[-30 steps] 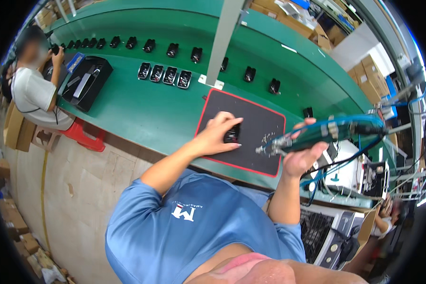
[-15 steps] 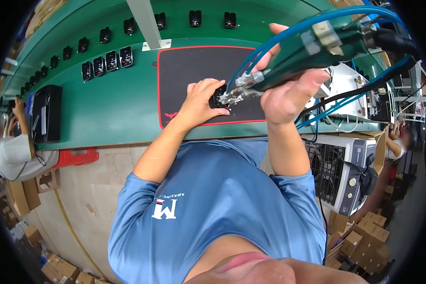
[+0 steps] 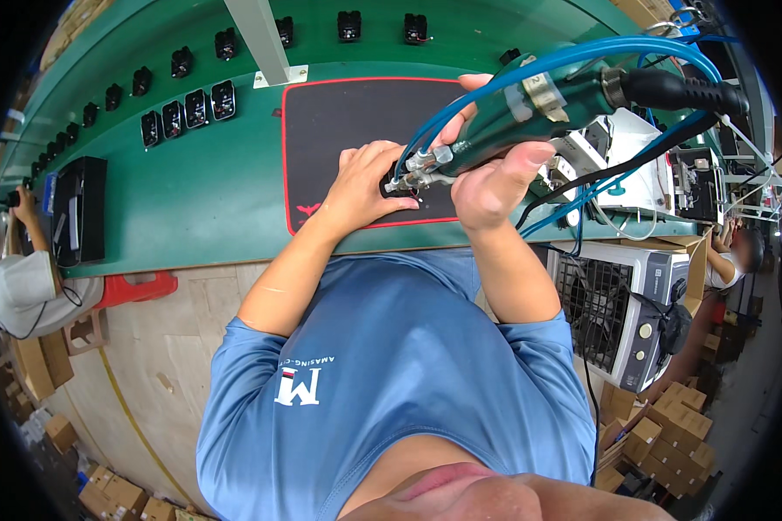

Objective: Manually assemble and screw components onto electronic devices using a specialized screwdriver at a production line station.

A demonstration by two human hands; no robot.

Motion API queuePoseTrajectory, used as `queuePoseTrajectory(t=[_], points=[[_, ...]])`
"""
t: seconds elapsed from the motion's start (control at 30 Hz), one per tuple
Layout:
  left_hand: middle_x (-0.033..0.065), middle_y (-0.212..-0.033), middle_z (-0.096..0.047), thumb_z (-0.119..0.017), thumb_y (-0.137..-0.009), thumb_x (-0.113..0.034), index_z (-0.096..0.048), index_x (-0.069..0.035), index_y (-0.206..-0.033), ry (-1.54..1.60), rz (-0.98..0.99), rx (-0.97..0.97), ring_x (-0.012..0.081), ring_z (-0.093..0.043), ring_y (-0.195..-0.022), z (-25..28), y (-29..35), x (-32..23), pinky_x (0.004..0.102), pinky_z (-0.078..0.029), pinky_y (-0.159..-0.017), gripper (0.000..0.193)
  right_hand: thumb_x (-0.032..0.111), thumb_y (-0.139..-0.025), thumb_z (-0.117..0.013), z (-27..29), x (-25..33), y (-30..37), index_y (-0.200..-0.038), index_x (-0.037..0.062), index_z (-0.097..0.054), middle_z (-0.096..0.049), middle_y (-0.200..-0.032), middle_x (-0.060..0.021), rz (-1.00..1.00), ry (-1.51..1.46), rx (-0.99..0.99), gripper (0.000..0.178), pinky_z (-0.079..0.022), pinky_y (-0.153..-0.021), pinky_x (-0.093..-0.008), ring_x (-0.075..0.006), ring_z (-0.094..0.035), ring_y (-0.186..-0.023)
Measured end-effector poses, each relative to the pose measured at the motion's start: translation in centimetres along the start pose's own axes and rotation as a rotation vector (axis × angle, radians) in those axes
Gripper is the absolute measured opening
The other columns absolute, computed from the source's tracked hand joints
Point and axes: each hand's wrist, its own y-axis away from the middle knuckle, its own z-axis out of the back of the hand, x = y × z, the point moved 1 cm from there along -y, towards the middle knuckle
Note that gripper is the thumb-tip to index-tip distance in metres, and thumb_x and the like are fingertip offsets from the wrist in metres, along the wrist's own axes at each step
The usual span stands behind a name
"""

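My left hand (image 3: 362,187) rests on the dark mat (image 3: 343,113) with its red border, fingers and thumb wrapped round a small black housing (image 3: 388,186). Most of that housing is covered by the fingers and the tool tip. In my right hand (image 3: 495,184) lies a green powered screwdriver (image 3: 517,113), tilted, its thick body between thumb and fingers. Blue hoses run to its metal nozzle (image 3: 421,169), which meets the black housing beside my left fingers. Whether the tip touches a screw is too small to tell.
Several open black housings (image 3: 197,109) stand in a row at left, with more along the back ledge. A grey post (image 3: 259,39) rises behind the mat. A black tray (image 3: 82,208) sits far left. White equipment (image 3: 630,165) and cables lie right; co-workers sit at both sides.
The screwdriver and my right hand have moved left and slightly down, bringing the nozzle closer over the housing. My left hand keeps its hold.
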Motion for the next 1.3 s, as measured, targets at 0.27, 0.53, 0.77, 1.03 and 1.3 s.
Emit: queuePoseTrajectory(t=[0.27,0.53,0.77,1.03,1.3], points=[[0.0066,-0.120,-0.058,-0.085,-0.060,-0.042,-0.055,-0.011,-0.126,0.000,-0.006,-0.019,0.0246,-0.053,-0.114,0.0,-0.1,0.1,0.0383,-0.033,-0.092,0.079,0.084,-0.083,-0.030,0.6,-0.4,-0.2,-0.120,-0.0066,-0.050,-0.059,-0.093,-0.0123,0.021,-0.021,0.042,0.100,-0.052,-0.054,-0.0294,-0.0141,-0.058,-0.066],[0.0049,-0.118,-0.059,-0.085,-0.061,-0.042,-0.056,-0.011,-0.124,0.027,-0.007,-0.020,0.0235,-0.053,-0.113,0.2,-0.2,-0.3,0.0378,-0.033,-0.091,0.076,0.082,-0.084,-0.031,0.1,-0.7,0.2,-0.121,-0.0068,-0.049,-0.060,-0.100,-0.0145,0.008,-0.053,-0.033,0.098,-0.053,-0.055,-0.0298,-0.0145,-0.059,-0.067],[0.0042,-0.118,-0.059,-0.084,-0.061,-0.042,-0.056,-0.011,-0.124,0.033,-0.012,-0.027,0.0230,-0.054,-0.112,0.2,-0.2,-0.3,0.0375,-0.032,-0.090,0.076,0.081,-0.086,-0.031,0.1,-0.8,0.2,-0.122,-0.0057,-0.048,-0.060,-0.105,-0.0159,0.023,-0.075,-0.021,0.095,-0.053,-0.056,-0.0301,-0.0147,-0.059,-0.067],[0.0045,-0.118,-0.060,-0.084,-0.061,-0.043,-0.056,-0.011,-0.125,0.016,-0.010,-0.022,0.0232,-0.054,-0.113,0.2,-0.2,-0.2,0.0378,-0.032,-0.090,0.077,0.081,-0.086,-0.031,0.0,-0.5,0.0,-0.121,-0.0058,-0.048,-0.059,-0.107,-0.0169,0.044,-0.060,-0.011,0.095,-0.053,-0.056,-0.0304,-0.0149,-0.059,-0.067],[0.0044,-0.121,-0.057,-0.085,-0.062,-0.038,-0.059,-0.013,-0.120,0.020,-0.018,-0.025,0.0241,-0.053,-0.111,0.1,-0.1,-0.2,0.0382,-0.032,-0.091,0.069,0.079,-0.086,-0.032,0.6,-0.3,-0.1,-0.125,-0.0050,-0.045,-0.059,-0.108,-0.0189,0.055,-0.029,0.057,0.094,-0.054,-0.054,-0.0295,-0.0155,-0.059,-0.066]])
